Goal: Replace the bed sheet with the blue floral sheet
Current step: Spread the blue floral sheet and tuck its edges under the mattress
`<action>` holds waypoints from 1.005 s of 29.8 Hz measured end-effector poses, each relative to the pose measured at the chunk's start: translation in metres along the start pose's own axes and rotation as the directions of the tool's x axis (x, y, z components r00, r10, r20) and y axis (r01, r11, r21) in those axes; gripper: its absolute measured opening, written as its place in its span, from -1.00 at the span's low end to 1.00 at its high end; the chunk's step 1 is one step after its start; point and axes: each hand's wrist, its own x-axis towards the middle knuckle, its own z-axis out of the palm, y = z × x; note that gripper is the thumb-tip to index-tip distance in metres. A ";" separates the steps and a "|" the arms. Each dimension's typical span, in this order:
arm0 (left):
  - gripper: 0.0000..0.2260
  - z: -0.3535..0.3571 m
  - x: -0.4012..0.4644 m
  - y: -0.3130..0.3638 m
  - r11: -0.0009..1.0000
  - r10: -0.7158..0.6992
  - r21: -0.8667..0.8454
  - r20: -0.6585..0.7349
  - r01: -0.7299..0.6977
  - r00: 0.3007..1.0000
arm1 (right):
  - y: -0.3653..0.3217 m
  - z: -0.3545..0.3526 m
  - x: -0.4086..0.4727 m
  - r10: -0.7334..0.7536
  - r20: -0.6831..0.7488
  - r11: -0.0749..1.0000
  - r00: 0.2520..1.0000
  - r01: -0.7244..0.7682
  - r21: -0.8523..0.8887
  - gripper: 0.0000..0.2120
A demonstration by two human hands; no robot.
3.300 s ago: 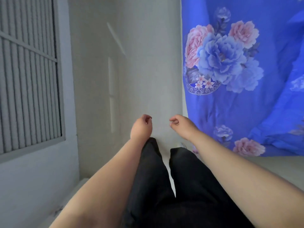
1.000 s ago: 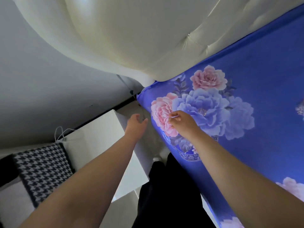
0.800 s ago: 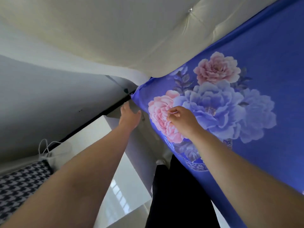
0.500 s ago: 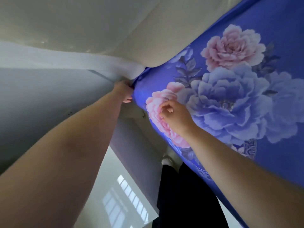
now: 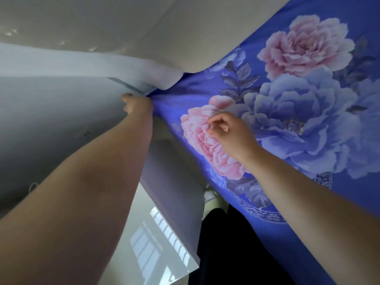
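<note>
The blue floral sheet (image 5: 308, 192) covers the bed across the right half of the frame, running from the upper right corner down to the lower centre. Its print shows a pink peony at the upper right, a large blue one below it, and a second pink bloom near the centre. The sheet's corner tapers to a point at centre left, just under the cream padded headboard (image 5: 185, 27) that fills the top of the frame.

The left hand (image 5: 137, 103) reaches to that corner at centre left of the frame, right against the sheet's edge where it meets the headboard. Its fingers are turned away from the camera and hidden, so whether they grip the cloth cannot be told.

The right hand (image 5: 230, 133) hovers at or on the central pink bloom, with its fingers (image 5: 216, 120) curled inward and the thumb tip close to the forefinger. Whether a fold of cloth sits between them is not clear.

A glossy white nightstand (image 5: 160, 233) stands at lower centre, beside the bed, reflecting a window. Dark trousers (image 5: 236, 254) and a pale shoe (image 5: 209, 196) show between the nightstand and the bed edge. A grey wall (image 5: 51, 120) fills the left side.
</note>
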 end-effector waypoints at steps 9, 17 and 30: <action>-0.29 0.059 -0.092 -0.028 0.850 0.152 -0.487 0.591 0.200 0.792 | 0.010 -0.014 -0.001 -0.005 -0.017 0.999 1.000 0.005 0.038 -0.85; -0.51 0.056 -0.109 -0.013 0.733 0.227 -0.676 0.347 0.075 0.910 | 0.010 -0.039 0.007 -0.070 0.098 0.995 0.993 0.062 0.084 -0.56; -0.49 0.052 -0.237 0.000 0.942 0.289 -0.253 0.274 -0.221 0.917 | -0.063 -0.120 0.041 -0.254 0.734 -0.074 0.630 0.744 -0.664 -0.18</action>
